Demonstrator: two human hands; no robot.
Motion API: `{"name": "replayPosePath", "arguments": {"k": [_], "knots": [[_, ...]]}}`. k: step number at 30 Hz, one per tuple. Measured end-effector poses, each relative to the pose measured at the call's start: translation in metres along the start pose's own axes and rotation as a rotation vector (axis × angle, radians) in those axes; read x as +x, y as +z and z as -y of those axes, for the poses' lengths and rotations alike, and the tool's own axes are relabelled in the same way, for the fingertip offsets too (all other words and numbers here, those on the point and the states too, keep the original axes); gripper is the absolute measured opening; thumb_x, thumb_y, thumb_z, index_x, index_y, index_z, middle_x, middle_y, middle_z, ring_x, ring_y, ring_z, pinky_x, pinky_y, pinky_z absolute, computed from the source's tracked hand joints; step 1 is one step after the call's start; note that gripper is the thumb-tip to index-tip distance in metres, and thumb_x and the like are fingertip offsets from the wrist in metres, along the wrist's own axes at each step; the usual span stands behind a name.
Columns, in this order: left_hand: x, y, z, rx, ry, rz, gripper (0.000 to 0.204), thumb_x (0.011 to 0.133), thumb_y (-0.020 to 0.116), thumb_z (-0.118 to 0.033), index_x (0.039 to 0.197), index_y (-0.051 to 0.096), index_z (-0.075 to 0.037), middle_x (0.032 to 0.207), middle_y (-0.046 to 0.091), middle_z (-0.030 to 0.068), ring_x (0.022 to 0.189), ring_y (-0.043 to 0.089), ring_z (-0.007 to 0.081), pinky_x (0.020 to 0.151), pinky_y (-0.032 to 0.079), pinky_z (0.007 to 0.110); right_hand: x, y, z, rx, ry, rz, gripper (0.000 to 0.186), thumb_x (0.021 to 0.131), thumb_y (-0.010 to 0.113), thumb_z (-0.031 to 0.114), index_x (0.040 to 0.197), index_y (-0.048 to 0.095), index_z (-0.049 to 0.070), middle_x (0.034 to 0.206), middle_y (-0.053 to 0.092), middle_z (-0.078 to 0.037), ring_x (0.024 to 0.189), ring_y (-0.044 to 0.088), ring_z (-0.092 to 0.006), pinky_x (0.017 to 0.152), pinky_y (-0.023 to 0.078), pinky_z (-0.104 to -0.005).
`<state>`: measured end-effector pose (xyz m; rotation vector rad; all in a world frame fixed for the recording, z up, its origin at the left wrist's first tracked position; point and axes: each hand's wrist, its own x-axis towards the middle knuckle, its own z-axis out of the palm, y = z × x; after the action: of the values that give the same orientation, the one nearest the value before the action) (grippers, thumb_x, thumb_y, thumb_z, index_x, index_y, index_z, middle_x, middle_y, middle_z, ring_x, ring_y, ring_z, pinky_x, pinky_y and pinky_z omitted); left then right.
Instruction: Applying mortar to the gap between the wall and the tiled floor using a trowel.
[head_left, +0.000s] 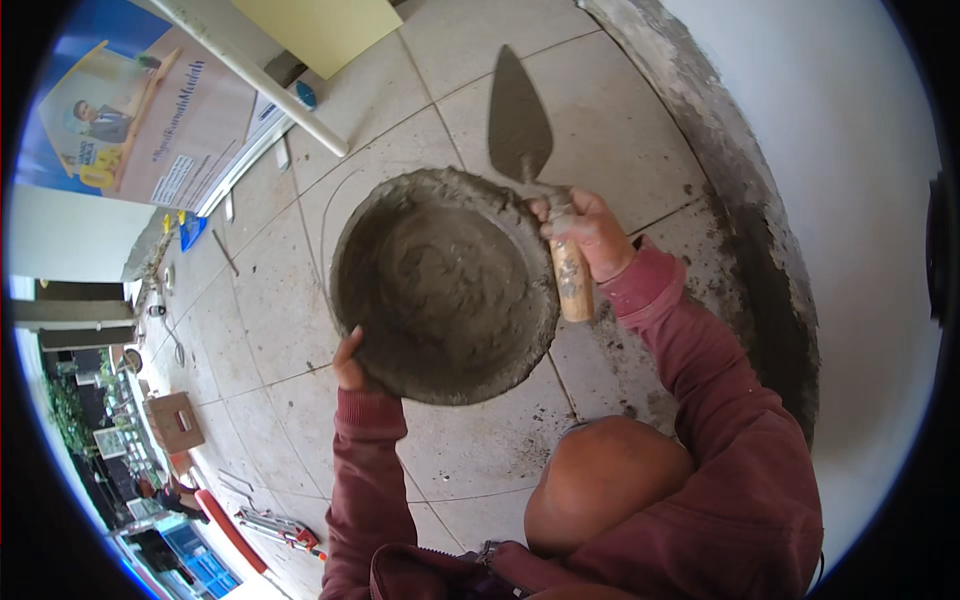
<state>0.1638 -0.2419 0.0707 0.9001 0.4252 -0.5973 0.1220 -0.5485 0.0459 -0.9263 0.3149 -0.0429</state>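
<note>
My left hand (pixel 350 360) grips the lower left edge of a round bowl (pixel 352 255) coated in grey mortar, with wet mortar (pixel 450 275) pooled inside. At the bowl's upper right rim, my right hand (pixel 590 235) is closed round a trowel (pixel 518 120) near the top of its wooden handle. The pointed, mortar-smeared blade sticks up beyond the rim, and the handle hangs below my fingers beside the bowl. Whether my right fingers also touch the rim I cannot tell.
A white wall (pixel 860 330) with rough mortar along its foot runs down the right. A banner (pixel 140 110), white pipe (pixel 270 90) and yellow board (pixel 310 25) lie upper left. A cardboard box (pixel 175 420) and red-handled tool (pixel 280 530) sit lower left on the tiled floor (pixel 460 460).
</note>
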Motion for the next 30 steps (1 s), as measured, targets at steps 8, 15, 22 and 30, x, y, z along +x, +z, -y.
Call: {"name": "replayPosePath", "arguments": {"k": [8,15,22,30], "knots": [[0.074,-0.010,-0.019,0.198,0.045,-0.113,0.041,0.075,0.052,-0.017,0.111,0.047,0.003,0.103,0.056,0.0147,0.091,0.054,0.0296,0.085,0.042,0.039,-0.015,-0.065,-0.045,-0.085,0.008,-0.451,0.014,0.071,0.051,0.001,0.084,0.048,0.004,0.086,0.057,-0.007,0.068,0.053,-0.0138,0.058,0.043,-0.0273],[0.099,-0.047,-0.006,0.120,0.152,-0.105,0.039,0.078,0.049,-0.013,0.115,0.043,0.001,0.104,0.054,0.0139,0.093,0.054,0.0264,0.084,0.042,0.036,-0.054,-0.058,-0.054,-0.203,0.126,-0.526,0.018,0.068,0.049,0.000,0.086,0.050,0.000,0.082,0.057,-0.008,0.064,0.051,-0.0117,0.054,0.040,-0.0258],[0.098,-0.018,-0.012,-0.038,0.031,0.126,0.042,0.073,0.058,-0.007,0.112,0.045,0.003,0.099,0.057,0.0129,0.090,0.055,0.0242,0.081,0.043,0.032,-0.081,-0.029,0.037,-0.564,-0.282,-0.535,0.020,0.071,0.050,0.002,0.091,0.052,0.000,0.084,0.057,-0.005,0.067,0.051,-0.0106,0.057,0.041,-0.0234],[0.153,-0.012,-0.027,0.116,-0.020,0.577,0.052,0.069,0.061,-0.004,0.117,0.043,0.003,0.103,0.056,0.0099,0.094,0.053,0.0205,0.085,0.039,0.029,-0.149,0.095,0.101,-2.095,-0.388,-0.385,0.016,0.064,0.055,0.003,0.079,0.050,0.001,0.070,0.052,-0.013,0.064,0.052,-0.0282,0.057,0.041,-0.0347]]}}
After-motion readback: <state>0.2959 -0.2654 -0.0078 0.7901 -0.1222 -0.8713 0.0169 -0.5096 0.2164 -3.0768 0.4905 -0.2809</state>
